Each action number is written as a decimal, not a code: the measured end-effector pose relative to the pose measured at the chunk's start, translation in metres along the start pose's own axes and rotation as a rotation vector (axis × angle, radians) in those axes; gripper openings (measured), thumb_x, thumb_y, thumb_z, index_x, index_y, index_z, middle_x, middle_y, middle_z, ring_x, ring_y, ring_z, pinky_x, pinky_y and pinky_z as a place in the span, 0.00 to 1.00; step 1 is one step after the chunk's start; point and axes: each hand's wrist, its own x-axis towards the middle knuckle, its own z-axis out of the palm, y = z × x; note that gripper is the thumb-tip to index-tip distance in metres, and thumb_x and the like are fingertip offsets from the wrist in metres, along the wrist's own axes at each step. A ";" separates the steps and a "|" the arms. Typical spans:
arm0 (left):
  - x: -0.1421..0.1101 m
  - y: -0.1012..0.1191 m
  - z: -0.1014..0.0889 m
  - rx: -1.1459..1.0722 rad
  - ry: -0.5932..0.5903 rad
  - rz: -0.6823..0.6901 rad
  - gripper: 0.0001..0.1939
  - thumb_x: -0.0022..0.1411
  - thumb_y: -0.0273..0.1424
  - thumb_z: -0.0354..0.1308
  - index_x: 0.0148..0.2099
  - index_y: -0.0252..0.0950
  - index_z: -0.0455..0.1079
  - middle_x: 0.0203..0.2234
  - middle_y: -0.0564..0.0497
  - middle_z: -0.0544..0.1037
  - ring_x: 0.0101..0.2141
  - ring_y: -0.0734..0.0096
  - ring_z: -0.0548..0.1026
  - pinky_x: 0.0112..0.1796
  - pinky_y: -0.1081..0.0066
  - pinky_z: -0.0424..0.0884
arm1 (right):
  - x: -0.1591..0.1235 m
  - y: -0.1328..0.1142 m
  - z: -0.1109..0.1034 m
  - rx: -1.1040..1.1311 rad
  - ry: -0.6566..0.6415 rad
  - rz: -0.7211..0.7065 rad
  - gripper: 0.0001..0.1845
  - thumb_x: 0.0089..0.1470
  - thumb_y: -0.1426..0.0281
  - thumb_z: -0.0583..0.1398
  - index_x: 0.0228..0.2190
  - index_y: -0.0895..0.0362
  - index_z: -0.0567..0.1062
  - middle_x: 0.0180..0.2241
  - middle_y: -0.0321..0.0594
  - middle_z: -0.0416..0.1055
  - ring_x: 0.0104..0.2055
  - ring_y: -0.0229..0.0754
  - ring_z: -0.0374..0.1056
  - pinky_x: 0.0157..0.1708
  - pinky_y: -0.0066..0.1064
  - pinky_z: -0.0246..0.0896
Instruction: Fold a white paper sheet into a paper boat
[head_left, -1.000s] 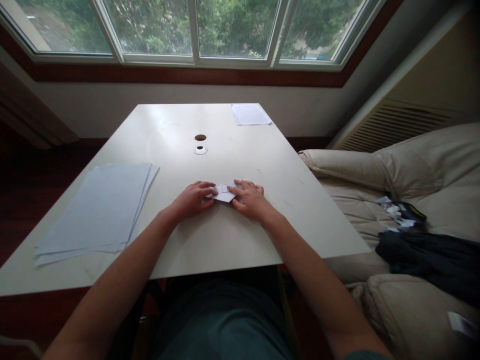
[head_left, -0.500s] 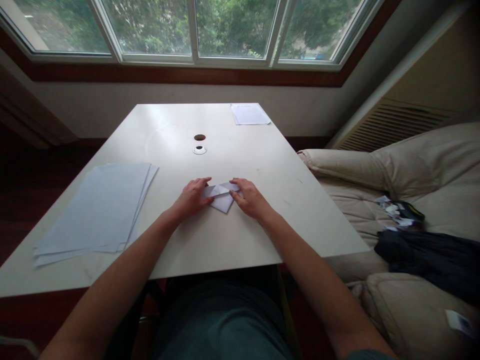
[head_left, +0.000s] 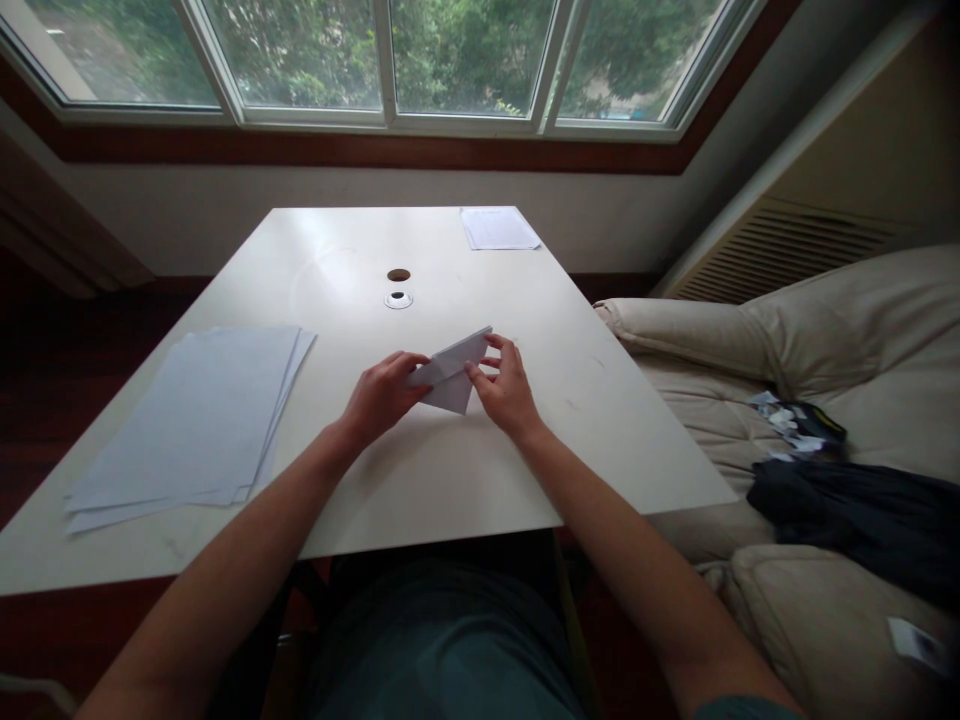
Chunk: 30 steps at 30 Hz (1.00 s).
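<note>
A folded sheet of white paper [head_left: 452, 372] is held between both hands over the white table [head_left: 450, 470]. It has a long folded band along its top and a pointed flap hanging below. My left hand [head_left: 384, 392] pinches the band's left end between thumb and fingers. At the right end, my right hand [head_left: 504, 382] grips the paper with its thumb on the near face and its fingers at the top corner. The paper slants, its right end higher than its left.
Several large white sheets [head_left: 195, 415] lie stacked on the table's left side. A smaller pile of papers [head_left: 500, 228] rests at the far right corner. Behind it are a cable hole [head_left: 398, 275] and a ring [head_left: 398, 300]. A beige sofa [head_left: 697, 350] with dark cloth [head_left: 847, 520] stands right.
The folded paper has tilted, its right end rising with my right hand. Its pointed flap now swings toward the right, and my left hand keeps its hold on the other end.
</note>
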 end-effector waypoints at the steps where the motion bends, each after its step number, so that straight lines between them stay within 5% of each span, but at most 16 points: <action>1: 0.000 0.002 0.000 -0.007 0.011 0.007 0.17 0.56 0.29 0.63 0.49 0.39 0.72 0.38 0.50 0.79 0.33 0.70 0.76 0.35 0.72 0.70 | 0.001 0.001 0.001 0.060 0.019 0.023 0.31 0.54 0.57 0.61 0.56 0.52 0.61 0.57 0.51 0.61 0.47 0.48 0.70 0.38 0.39 0.74; 8: -0.002 0.009 -0.003 -0.041 -0.038 -0.076 0.26 0.59 0.35 0.63 0.59 0.41 0.67 0.34 0.52 0.80 0.29 0.72 0.76 0.33 0.74 0.70 | 0.012 0.005 0.000 0.372 0.052 0.054 0.29 0.55 0.60 0.60 0.54 0.52 0.56 0.41 0.43 0.75 0.42 0.45 0.73 0.44 0.41 0.69; 13: -0.001 0.011 -0.006 -0.237 -0.193 -0.190 0.16 0.63 0.40 0.57 0.50 0.38 0.73 0.24 0.54 0.78 0.22 0.74 0.74 0.28 0.75 0.69 | 0.014 0.002 -0.005 0.431 0.066 0.080 0.28 0.52 0.60 0.62 0.51 0.53 0.60 0.39 0.42 0.76 0.42 0.45 0.73 0.44 0.40 0.69; 18: -0.001 0.012 -0.008 -0.411 -0.282 -0.295 0.17 0.62 0.44 0.57 0.44 0.36 0.72 0.20 0.54 0.76 0.14 0.77 0.67 0.17 0.77 0.62 | 0.015 0.004 -0.006 0.530 0.079 0.118 0.28 0.49 0.59 0.65 0.49 0.54 0.63 0.36 0.41 0.78 0.39 0.44 0.74 0.43 0.40 0.69; 30: 0.001 0.011 -0.008 -0.360 -0.248 -0.339 0.23 0.62 0.51 0.54 0.43 0.36 0.73 0.17 0.54 0.75 0.15 0.73 0.71 0.20 0.76 0.65 | 0.014 -0.001 -0.010 0.387 0.066 0.160 0.15 0.51 0.59 0.61 0.37 0.56 0.72 0.32 0.40 0.76 0.33 0.42 0.72 0.32 0.33 0.68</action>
